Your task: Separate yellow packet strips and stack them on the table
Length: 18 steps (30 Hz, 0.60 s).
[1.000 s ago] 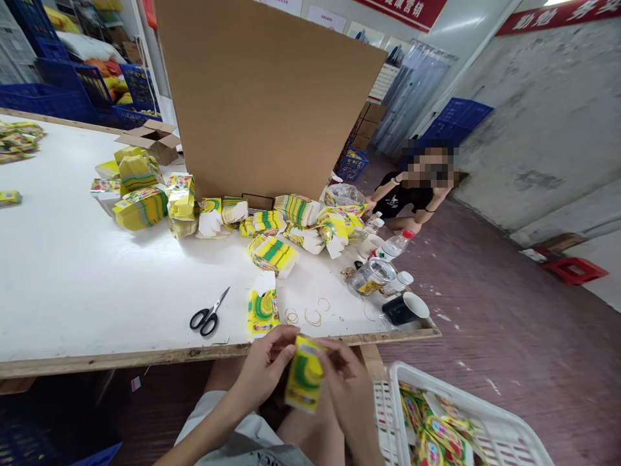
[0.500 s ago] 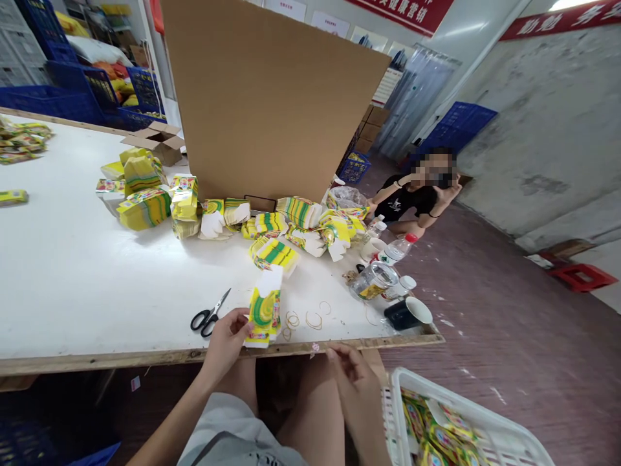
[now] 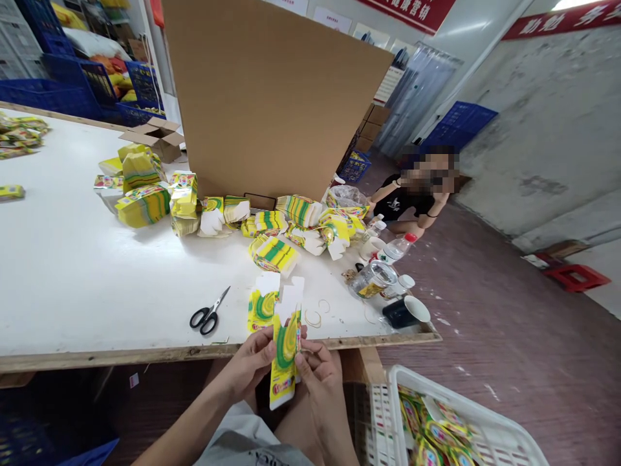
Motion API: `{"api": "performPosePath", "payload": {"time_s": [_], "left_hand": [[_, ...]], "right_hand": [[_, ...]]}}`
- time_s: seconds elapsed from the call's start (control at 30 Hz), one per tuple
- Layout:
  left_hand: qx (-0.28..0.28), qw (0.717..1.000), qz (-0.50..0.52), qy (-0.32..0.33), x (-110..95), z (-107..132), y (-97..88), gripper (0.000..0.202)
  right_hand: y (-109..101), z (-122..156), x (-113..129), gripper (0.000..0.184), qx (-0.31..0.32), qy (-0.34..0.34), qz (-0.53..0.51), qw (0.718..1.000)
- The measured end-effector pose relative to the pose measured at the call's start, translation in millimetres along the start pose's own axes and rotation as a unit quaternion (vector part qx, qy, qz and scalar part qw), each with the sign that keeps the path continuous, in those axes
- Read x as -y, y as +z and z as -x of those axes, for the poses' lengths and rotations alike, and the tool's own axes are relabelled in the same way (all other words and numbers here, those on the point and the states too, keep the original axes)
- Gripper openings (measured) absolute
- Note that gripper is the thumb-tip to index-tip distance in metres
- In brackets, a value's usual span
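A flat yellow and green carton with a white top flap is held upright just off the table's front edge. My left hand grips its left side, thumb on the front. From the right, my right hand pinches its other edge. Behind it on the table lies another yellow and green carton with its white flap pointing away. Black-handled scissors rest to the left of my left hand. Loose rubber bands lie to the right of the cartons.
Bundled cartons line the table below a tall cardboard sheet. A dark mug, a clear jar and bottles crowd the right edge. A white basket of filled packets stands at lower right. Another person sits beyond the table.
My left hand has lifted a carton off the table and drawn it toward me. My right hand has come in from the right and taken hold of its edge.
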State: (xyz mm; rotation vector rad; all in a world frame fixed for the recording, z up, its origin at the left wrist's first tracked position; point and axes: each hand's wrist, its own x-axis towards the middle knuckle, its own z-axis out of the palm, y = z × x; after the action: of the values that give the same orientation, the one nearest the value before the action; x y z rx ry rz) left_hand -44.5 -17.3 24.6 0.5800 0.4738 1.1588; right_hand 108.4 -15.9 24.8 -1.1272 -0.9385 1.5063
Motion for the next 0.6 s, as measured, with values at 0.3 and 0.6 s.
{"api": "performPosePath", "payload": {"time_s": [0.3, 0.6], "left_hand": [[-0.158, 0.982, -0.095, 0.041, 17.0, -6.2, -2.1, 0.036], [-0.106, 0.969, -0.209, 0.082, 8.3, 7.8, 2.2, 0.052]], "right_hand": [[5.5, 3.3, -4.6, 0.031, -0.038, -0.023, 0.107, 0.993], [-2.9, 0.4, 9.4, 0.053, 0.006, -0.093, 0.126, 0.988]]}}
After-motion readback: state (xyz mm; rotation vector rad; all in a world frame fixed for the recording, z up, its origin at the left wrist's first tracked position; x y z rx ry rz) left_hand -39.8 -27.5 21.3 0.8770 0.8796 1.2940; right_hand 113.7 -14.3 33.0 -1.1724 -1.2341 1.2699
